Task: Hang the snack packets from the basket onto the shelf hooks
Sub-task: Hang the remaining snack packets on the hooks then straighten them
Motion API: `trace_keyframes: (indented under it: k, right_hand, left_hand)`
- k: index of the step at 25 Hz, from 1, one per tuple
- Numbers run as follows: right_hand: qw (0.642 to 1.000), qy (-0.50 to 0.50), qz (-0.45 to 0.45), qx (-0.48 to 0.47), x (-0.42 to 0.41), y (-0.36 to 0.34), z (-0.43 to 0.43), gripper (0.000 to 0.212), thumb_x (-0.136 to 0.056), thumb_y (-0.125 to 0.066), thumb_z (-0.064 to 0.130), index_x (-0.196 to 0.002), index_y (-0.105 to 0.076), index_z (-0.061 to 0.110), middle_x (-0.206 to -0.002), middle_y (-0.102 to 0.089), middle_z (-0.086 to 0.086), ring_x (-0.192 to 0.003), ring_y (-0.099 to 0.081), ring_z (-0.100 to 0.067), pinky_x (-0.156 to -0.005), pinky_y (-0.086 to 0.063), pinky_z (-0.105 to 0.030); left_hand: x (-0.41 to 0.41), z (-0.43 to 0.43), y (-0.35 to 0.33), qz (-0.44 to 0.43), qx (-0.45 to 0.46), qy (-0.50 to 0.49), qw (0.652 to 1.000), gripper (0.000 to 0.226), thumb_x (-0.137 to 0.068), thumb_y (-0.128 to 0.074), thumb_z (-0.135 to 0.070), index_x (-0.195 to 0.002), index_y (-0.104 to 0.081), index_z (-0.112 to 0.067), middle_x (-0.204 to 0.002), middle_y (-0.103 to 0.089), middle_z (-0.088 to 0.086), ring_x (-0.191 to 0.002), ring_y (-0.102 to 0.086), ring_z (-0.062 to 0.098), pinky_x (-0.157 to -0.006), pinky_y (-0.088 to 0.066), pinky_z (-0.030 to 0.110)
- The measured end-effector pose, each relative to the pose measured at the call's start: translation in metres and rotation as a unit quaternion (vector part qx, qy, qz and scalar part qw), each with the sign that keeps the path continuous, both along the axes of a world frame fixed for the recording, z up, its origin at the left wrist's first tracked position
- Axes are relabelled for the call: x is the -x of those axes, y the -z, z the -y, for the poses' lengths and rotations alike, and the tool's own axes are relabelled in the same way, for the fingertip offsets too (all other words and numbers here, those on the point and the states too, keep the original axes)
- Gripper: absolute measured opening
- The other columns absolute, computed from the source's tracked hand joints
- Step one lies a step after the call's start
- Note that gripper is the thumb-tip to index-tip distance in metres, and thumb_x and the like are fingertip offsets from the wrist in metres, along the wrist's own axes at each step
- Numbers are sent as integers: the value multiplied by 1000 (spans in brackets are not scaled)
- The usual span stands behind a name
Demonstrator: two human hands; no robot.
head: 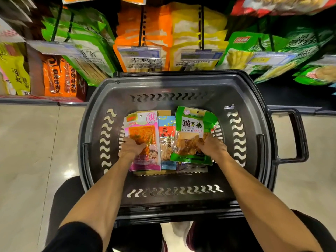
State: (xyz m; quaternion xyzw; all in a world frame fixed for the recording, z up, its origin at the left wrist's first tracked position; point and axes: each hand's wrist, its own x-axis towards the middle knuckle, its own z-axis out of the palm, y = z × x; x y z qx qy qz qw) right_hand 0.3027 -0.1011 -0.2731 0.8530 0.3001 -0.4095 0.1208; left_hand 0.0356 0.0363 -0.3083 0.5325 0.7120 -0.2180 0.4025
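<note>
Head view: the left hand (131,147) has its fingers curled down on the lower part of a pink packet (145,128). The right hand (211,145) has its fingers curled on the lower right side of a green packet (194,124). So each hand grips one packet. Both packets lie flat inside the basket (181,79), side by side. A blue packet (166,131) sits between them, partly covered. A bit more wrapping peeks out under the green one, but it is too hidden to tell what it is. I think the job is at the picking-up step. None of these basket packets is on a hook, so at least three are left to hang. The packets are flat, shiny plastic bags that look crinkly. The pink and green ones have a small hole near the top edge. A clear window on the green one shows round brown crisps. The basket is dark, hard plastic with wavy slots cut in its walls. A loop handle (298,135) sticks out on its right side. Past the basket, thin black hooks (141,24) stick out from the shelf. They hold rows of orange packets (156,33) and yellow packets (187,33). Clear price tags (139,52) hang at the tips. The floor (27,142) is pale, glossy tile.
</note>
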Motion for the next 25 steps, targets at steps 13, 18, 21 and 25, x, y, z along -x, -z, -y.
trace_keyframes:
  k: [13,18,21,25]
  right_hand:
    - [957,268,-53,-99,18,21,6,86,-67,-74,65,-130,-54,11,-127,-59,-9,-119,-54,-25,-96,-44,-32]
    - [894,397,-103,-181,29,-34,22,23,-76,-83,23,-81,-61,15,-96,-68,-4,-88,-61,-17,-87,-50,-27]
    - [900,382,-88,-189,33,-78,32,19,-77,-81,17,-75,-62,17,-97,-69,-8,-90,-61,-19,-80,-45,-25]
    - [901,359,-123,-211,44,-166,37,24,-79,-79,8,-98,-63,10,-97,-65,-5,-96,-63,-22,-76,-44,-27]
  left_hand:
    - [-2,15,-3,141,31,-143,979,45,-76,-81,-23,-115,-63,-9,-112,-67,6,-110,-62,29,-99,-47,44]
    - [-11,33,-31,235,80,-151,957,34,-85,-73,-17,-117,-64,-13,-118,-68,11,-111,-63,29,-102,-47,48]
    - [-6,40,-82,250,17,-104,962,32,-92,-65,-16,-124,-62,-14,-119,-67,10,-113,-61,30,-103,-45,48]
    - [15,34,-168,227,-39,5,973,38,-93,-63,-21,-131,-57,-14,-121,-66,10,-112,-61,30,-99,-47,43]
